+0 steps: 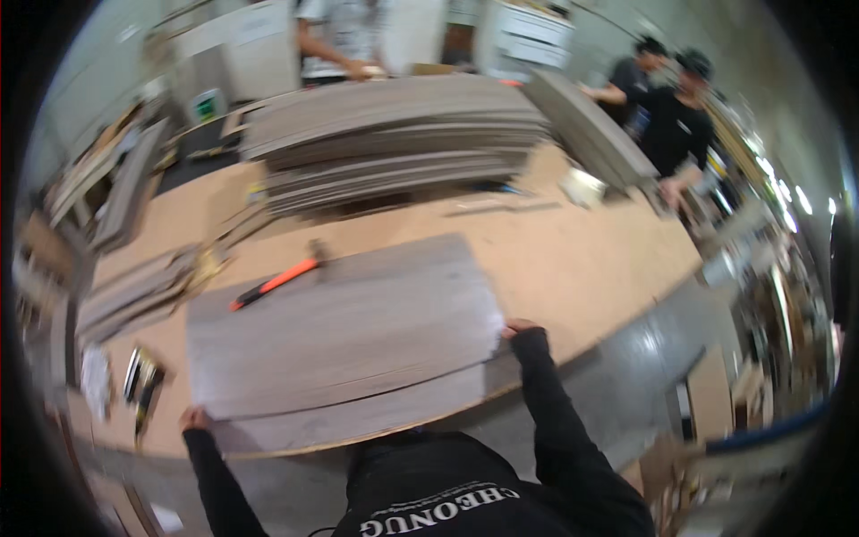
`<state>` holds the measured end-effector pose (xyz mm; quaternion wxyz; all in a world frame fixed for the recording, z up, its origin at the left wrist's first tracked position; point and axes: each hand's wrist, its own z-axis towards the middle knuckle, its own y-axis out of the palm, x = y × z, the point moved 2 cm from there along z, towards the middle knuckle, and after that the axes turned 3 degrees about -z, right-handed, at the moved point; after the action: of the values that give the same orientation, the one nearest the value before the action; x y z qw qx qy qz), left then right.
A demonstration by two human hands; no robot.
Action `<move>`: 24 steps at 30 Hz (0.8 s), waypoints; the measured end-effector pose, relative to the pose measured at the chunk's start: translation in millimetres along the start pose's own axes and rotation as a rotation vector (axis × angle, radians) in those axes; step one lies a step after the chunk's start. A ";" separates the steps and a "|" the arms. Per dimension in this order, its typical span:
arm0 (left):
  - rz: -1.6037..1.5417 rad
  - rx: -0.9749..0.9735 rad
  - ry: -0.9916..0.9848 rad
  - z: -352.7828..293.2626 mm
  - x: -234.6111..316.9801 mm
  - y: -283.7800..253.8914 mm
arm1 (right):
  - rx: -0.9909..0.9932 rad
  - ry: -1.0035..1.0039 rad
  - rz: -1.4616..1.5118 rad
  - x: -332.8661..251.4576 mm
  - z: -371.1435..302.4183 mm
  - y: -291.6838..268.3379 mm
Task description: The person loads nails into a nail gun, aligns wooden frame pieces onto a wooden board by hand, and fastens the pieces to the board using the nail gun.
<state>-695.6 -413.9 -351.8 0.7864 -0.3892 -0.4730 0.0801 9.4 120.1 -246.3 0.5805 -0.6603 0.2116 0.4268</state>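
Workshop interior, blurred. Long tan table (573,259) under tall stack of grey boards (394,134). Grey floor (644,358) at right. Pale walls, white cabinets (528,36) behind. Bright lights (787,192) far right.

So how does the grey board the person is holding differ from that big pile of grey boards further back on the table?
The single grey board lies alone near the table's front edge, a hand at each end, left hand and right hand. The pile of grey boards is many layers deep, unevenly stacked, and out of the hands' reach. Both share a grey wood-grain look and rest on the tan table.
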 end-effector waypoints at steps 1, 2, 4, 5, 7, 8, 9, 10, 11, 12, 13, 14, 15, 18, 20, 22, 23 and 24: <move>-0.323 -0.095 -0.272 -3.6 -29.6 -23.6 | 0.002 0.027 0.051 -15.2 5.1 4.4; -0.376 -0.218 -0.239 -15.1 -10.5 21.8 | 0.081 0.069 -0.033 5.8 -3.7 -12.3; -0.473 -0.053 -0.309 25.6 68.1 80.6 | 0.108 0.185 -0.096 -4.8 -32.1 -54.6; -0.223 -0.175 -0.252 32.4 122.9 97.5 | 0.172 0.249 -0.115 8.3 -45.0 -71.3; -0.154 -0.162 -0.029 25.5 130.6 74.9 | 0.049 -0.022 -0.082 10.5 -38.2 -67.9; 0.006 -0.194 0.070 23.8 100.1 54.6 | 0.005 -0.122 -0.149 -8.6 -32.8 -76.2; 0.026 -0.285 0.038 18.3 123.2 49.4 | 0.011 -0.102 -0.145 -9.3 -28.8 -81.3; 0.032 -0.305 0.047 26.1 125.0 58.7 | -0.042 -0.089 -0.224 -8.4 -24.4 -82.1; -0.025 -0.290 -0.075 32.6 121.5 61.2 | -0.095 -0.088 -0.299 -12.8 -19.1 -83.4; -0.082 -0.274 -0.198 38.3 114.3 64.4 | -0.107 -0.061 -0.344 -17.5 -14.5 -86.1; -0.138 -0.257 -0.323 43.5 104.4 67.5 | -0.102 -0.053 -0.340 -13.0 -10.8 -87.6; -0.196 -0.238 -0.447 47.6 93.1 71.6 | -0.145 -0.110 -0.408 -7.9 -7.2 -87.9; -0.252 -0.217 -0.573 51.2 81.4 74.3 | -0.190 -0.167 -0.475 -5.8 -4.6 -88.3; -0.367 -0.153 -0.821 60.7 50.2 66.5 | -0.227 -0.181 -0.529 -18.2 -1.4 -89.6; 0.037 -0.301 -0.511 75.0 48.9 66.7 | -0.191 -0.183 -0.559 -12.3 -5.3 -87.7; 0.433 -0.433 -0.176 88.1 65.5 74.4 | -0.154 -0.175 -0.591 -2.3 -7.1 -89.6; 0.636 -0.480 -0.012 88.8 71.9 70.3 | -0.170 -0.196 -0.591 0.6 -3.2 -87.3; 0.641 -0.476 -0.012 88.7 77.1 65.8 | -0.185 -0.218 -0.592 3.2 0.9 -85.9</move>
<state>-709.5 -283.2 -322.3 0.6065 -0.6879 -0.3376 0.2121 77.5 142.0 -198.5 0.6361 -0.6937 -0.0926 0.3250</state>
